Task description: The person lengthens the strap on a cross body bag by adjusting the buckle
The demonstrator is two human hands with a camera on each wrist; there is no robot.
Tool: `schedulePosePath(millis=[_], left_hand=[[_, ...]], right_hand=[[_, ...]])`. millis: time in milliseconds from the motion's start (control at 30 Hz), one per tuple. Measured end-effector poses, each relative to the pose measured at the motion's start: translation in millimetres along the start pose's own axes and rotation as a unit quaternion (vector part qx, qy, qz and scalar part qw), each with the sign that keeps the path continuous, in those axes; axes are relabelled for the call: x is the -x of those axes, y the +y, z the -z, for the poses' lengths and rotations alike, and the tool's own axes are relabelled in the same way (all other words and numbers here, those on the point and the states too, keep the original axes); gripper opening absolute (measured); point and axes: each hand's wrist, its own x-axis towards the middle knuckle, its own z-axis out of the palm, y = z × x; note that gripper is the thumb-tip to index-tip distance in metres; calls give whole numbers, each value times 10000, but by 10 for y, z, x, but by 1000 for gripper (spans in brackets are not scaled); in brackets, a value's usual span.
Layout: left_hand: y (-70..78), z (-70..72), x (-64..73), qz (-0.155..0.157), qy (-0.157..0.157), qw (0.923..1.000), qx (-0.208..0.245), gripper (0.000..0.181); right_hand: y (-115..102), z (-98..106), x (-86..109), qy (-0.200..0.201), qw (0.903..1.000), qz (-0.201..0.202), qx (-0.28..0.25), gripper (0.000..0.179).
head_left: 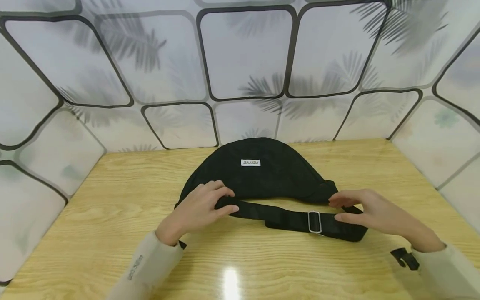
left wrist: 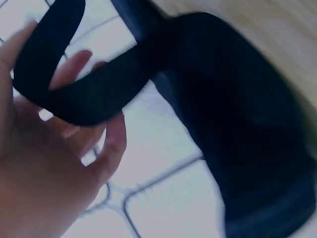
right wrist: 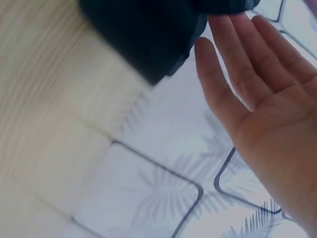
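A black waist bag (head_left: 255, 179) with a small white label (head_left: 250, 162) lies on the wooden table, its curved side away from me. Along its near side runs the black strap (head_left: 285, 218), which carries a metal slider buckle (head_left: 314, 222). My left hand (head_left: 200, 206) is at the strap's left part, thumb and fingers apart with the strap between them. In the left wrist view the strap (left wrist: 99, 94) bends across in front of loosely bent fingers. My right hand (head_left: 375, 210) is at the strap's right bend. Its fingers (right wrist: 242, 64) look extended in the right wrist view.
Bare wooden table top (head_left: 123, 196) surrounds the bag. A patterned cloth wall (head_left: 247, 54) stands at the back and both sides. Near the right sleeve (head_left: 446, 271) hangs a black buckle-like piece (head_left: 405, 258); whether it belongs to a wrist band I cannot tell.
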Motion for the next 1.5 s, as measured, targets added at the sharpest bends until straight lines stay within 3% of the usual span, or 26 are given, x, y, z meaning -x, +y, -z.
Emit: schedulePosePath(millis=[133,267,367,467,633,833,933,1100,1400,1500], left_hand=[[172,-22,-136,-439,179,9978,-462,32],[348,-101,-282,-755,-167,9944,-714,37],[440,-173,-354,-689,-640,9918,-867,42],[489,-251,-383,-472,-1108,9885,-912,45],[506,-338,-391,-231,-1461,9859,-779,43],[446,-376,-336,-338,-1626,9848,-516,19],[379,-357,-273,-382,-1741,9838,-215,9],[236,-280,-151,-394,-1793,9826,289,14],[-9,-101,85,-365,-1560,9863,398,23],[-54,-69,152,-343,-1578,9857,473,26]], right_hand=[[87,47,117,-102,9996,-49,275,28],[129,62,217,-603,9966,-510,240,31],[137,41,244,-817,9929,-836,223,35],[147,-2,262,-889,9917,-898,249,41],[166,-80,299,-815,9925,-732,535,52],[169,-119,280,-666,9922,-777,713,45],[215,-138,274,-468,9931,-522,942,34],[349,-139,297,251,9883,369,1460,44],[586,63,354,807,9811,841,1548,44],[639,96,359,830,9807,771,1593,47]])
